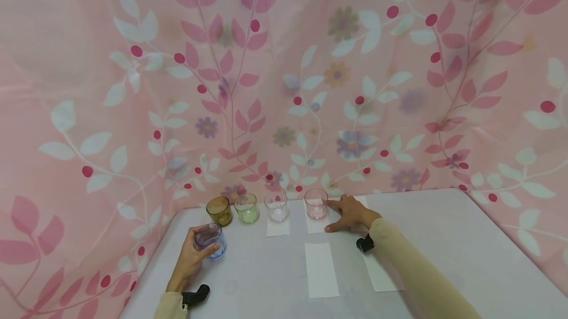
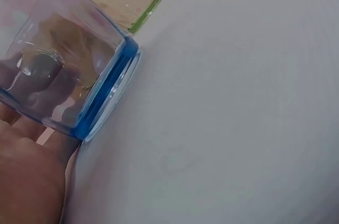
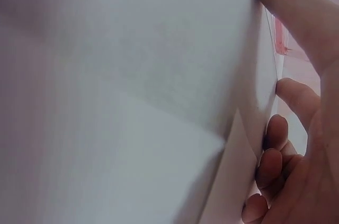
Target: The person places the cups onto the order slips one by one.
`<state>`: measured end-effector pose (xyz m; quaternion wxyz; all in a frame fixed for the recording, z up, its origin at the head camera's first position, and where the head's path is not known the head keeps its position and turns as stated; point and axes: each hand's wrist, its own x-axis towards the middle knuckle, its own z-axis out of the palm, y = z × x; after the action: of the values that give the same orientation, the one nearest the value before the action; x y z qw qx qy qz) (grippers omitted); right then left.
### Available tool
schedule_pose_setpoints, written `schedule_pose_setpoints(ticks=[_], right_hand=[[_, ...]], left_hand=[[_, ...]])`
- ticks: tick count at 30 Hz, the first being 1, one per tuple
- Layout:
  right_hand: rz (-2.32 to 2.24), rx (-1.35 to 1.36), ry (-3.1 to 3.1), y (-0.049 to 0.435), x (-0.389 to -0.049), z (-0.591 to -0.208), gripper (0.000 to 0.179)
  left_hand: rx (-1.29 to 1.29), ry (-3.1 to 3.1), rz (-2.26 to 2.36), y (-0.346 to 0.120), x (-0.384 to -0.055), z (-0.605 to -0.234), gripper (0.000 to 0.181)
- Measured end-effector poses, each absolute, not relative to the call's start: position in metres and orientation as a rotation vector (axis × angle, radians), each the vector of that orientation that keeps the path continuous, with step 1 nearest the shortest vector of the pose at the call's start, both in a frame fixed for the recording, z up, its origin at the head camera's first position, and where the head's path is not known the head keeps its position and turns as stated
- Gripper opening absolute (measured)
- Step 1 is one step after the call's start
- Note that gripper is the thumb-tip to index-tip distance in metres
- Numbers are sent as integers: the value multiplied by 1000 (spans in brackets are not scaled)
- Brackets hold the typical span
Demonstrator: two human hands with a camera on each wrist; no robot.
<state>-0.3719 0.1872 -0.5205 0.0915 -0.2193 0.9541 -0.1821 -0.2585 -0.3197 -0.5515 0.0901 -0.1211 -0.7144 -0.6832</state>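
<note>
My left hand (image 1: 188, 260) grips a blue glass (image 1: 213, 232) at the left of the table, thumb on the near side. In the left wrist view, the blue base of that glass (image 2: 108, 89) is close to the white tabletop, and whether it touches cannot be told. My right hand (image 1: 351, 213) is just right of a pink glass (image 1: 316, 205), index finger pointing at its side; contact is unclear. The right wrist view has the thumb and fingertips of the right hand (image 3: 312, 123) down at a white surface, with the pink glass (image 3: 280, 37) beyond.
Along the back edge stand a brown glass (image 1: 219, 211), a green glass (image 1: 247, 208) and a clear glass (image 1: 276, 207). White paper strips lie under the clear and pink glasses and beneath the right hand. Nearer are two more, a middle strip (image 1: 321, 270) and a right strip (image 1: 382, 275).
</note>
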Motion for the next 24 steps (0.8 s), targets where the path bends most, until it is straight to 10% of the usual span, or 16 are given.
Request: schedule_pose_setpoints(ticks=[24], right_hand=[[-459,-685,2873,183,-364,-514,99]], left_hand=[[-377,-2074,-2112,-322,-258,-556,73]])
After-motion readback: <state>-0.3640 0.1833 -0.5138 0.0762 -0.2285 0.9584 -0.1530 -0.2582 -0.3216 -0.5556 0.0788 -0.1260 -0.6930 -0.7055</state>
